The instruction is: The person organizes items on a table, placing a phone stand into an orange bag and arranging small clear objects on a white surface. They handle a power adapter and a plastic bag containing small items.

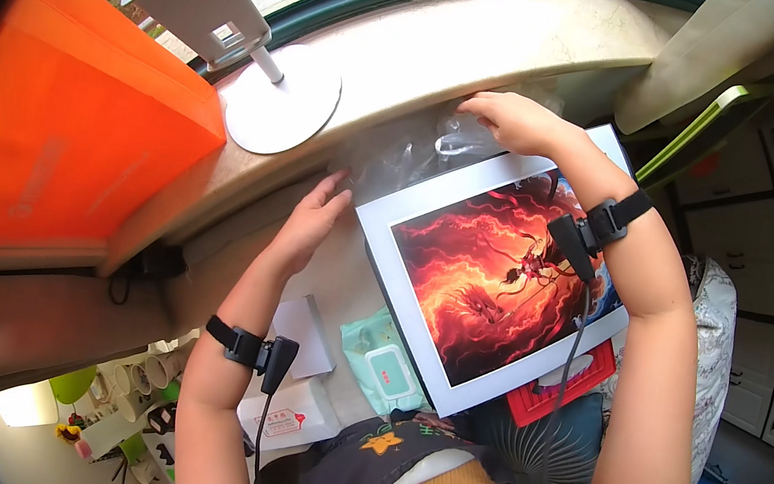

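A large picture in a white border (425,286), showing a red fiery dragon and a figure, lies in front of me, tilted in view. My right hand (516,122) reaches over its far edge, fingers bent above crumpled clear plastic (460,140); whether the fingertips touch the plastic I cannot tell. My left hand (314,219) is left of the picture's corner, fingers apart, near the plastic's left end, holding nothing. Each forearm wears a black strap with a small device and cable.
An orange bag (69,138) and a white stand (284,100) are on the windowsill (456,48). A green wipes packet (383,363), white boxes (288,409) and a red plastic tray (527,409) surround the picture's near side. A green-edged panel (689,134) stands at the right.
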`<state>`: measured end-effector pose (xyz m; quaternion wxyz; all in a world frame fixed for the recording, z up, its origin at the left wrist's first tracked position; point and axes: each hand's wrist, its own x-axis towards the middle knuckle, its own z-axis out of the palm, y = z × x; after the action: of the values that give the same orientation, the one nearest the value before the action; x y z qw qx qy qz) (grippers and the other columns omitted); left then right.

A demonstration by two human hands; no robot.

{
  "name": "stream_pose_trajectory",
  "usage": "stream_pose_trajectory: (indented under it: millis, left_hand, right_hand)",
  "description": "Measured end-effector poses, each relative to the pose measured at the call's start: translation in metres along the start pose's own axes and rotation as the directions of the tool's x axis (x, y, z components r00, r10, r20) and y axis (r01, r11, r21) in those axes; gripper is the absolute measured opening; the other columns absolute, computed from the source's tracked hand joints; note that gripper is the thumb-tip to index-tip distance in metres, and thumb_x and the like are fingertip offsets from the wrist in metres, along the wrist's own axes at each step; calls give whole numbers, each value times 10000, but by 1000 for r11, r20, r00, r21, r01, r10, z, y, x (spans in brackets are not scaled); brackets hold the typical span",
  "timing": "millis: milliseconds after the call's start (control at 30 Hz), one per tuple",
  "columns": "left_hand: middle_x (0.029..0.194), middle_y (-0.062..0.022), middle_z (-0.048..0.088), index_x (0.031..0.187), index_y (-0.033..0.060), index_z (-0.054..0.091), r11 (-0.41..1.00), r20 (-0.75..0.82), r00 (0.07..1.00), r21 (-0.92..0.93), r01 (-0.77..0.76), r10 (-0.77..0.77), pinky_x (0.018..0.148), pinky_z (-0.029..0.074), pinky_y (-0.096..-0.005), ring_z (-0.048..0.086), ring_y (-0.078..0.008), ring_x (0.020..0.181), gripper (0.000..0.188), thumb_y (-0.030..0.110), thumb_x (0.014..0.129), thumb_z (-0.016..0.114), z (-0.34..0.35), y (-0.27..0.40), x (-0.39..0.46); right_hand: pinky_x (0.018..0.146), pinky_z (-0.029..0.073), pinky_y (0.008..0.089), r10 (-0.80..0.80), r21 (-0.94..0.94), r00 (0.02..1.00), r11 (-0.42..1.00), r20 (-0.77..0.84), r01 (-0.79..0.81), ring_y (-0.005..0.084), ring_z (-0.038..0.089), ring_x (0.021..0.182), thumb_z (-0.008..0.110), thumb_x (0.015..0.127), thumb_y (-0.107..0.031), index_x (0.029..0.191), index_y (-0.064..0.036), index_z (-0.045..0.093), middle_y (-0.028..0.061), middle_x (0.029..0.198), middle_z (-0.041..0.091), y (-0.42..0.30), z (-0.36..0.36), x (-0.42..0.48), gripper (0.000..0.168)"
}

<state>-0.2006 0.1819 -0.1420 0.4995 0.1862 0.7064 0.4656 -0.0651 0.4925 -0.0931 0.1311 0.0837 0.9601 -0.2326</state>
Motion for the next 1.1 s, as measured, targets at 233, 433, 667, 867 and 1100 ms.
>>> stream_pose_trajectory:
  millis: [233, 433, 667, 867, 1100]
  left_hand:
    - [1466, -138, 401, 1465, 71, 360, 1000, -23, 1000, 1, -21, 21, 1094, 316, -316, 387, -211, 1345, 533, 265, 988, 499, -6, 20, -35]
    - [1458, -115, 413, 1413, 21, 413, 993, -106, 991, -80, -90, 81, 1104, 360, -356, 436, -234, 1319, 447, 216, 1015, 471, -27, 15, -162]
    - [1395, -120, 495, 1370, 14, 463, 978, -174, 969, -83, -193, 176, 1050, 415, -360, 512, -230, 1250, 388, 177, 1018, 453, -12, -39, -284]
    - [1367, -110, 523, 1363, 14, 477, 954, -1, 963, -133, -268, 270, 1027, 429, -351, 524, -222, 1236, 384, 183, 1018, 465, -1, -94, -292]
    - [1317, -84, 555, 1340, 1, 502, 962, 238, 932, -54, -269, 274, 998, 429, -301, 540, -168, 1183, 361, 159, 1016, 477, -26, -125, -342]
  right_hand:
    - [1034, 423, 384, -91, 99, 945, 987, -316, 128, 351, 527, 1215, 441, 911, -23, 1344, -96, 521, 171, 1323, 559, 11, -7, -45, 446]
    - [817, 507, 333, -18, 219, 888, 967, -459, 132, 284, 656, 912, 526, 907, -21, 1250, -75, 604, 190, 1088, 668, -32, -26, -177, 356]
    - [836, 505, 296, -79, 372, 859, 879, -505, 299, 226, 655, 947, 500, 822, 122, 1233, -13, 608, 136, 1142, 666, -123, 58, -272, 446]
    - [904, 483, 278, 280, 554, 803, 829, -526, 74, 158, 632, 1035, 542, 932, 2, 1212, -9, 624, 83, 1145, 676, -188, 157, -360, 292]
    - [876, 488, 261, 755, 803, 564, 542, -335, -249, 124, 624, 1029, 551, 958, -84, 1243, -35, 609, 59, 1153, 668, -289, 262, -481, 294]
